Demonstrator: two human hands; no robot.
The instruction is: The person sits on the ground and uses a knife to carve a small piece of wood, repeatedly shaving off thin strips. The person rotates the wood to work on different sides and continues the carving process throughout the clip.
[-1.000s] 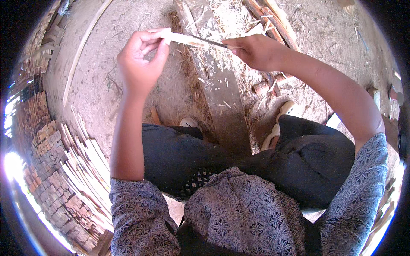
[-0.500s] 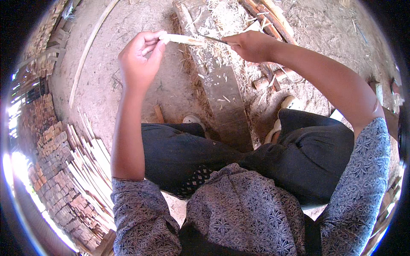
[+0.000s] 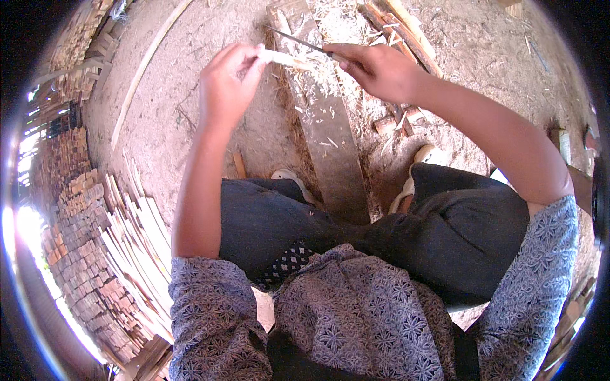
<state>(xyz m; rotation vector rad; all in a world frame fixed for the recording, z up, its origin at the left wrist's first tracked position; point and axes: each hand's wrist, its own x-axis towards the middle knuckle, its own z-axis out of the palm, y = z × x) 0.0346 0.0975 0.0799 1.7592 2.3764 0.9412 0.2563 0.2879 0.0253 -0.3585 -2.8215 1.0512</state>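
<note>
My left hand (image 3: 234, 75) is closed on one end of a short pale wood stick (image 3: 286, 60), pinched between thumb and fingers. The stick points right, above a long wooden plank (image 3: 333, 149) strewn with shavings. My right hand (image 3: 381, 71) is closed round the handle of a knife, mostly hidden in the fingers. The thin dark knife blade (image 3: 295, 40) reaches up and left, just beyond the stick; in this view it looks apart from it.
Wood shavings (image 3: 340, 22) and several wooden pieces (image 3: 410, 35) lie beyond my right hand. Pale strips (image 3: 140, 228) and stacked small wood blocks (image 3: 82, 247) stand at the left. A long thin pole (image 3: 143, 66) lies on the dirt floor. My feet flank the plank.
The knife has swung up and left, from near the stick's right end to beyond the stick. My left hand with the stick has shifted slightly right in the picture.
</note>
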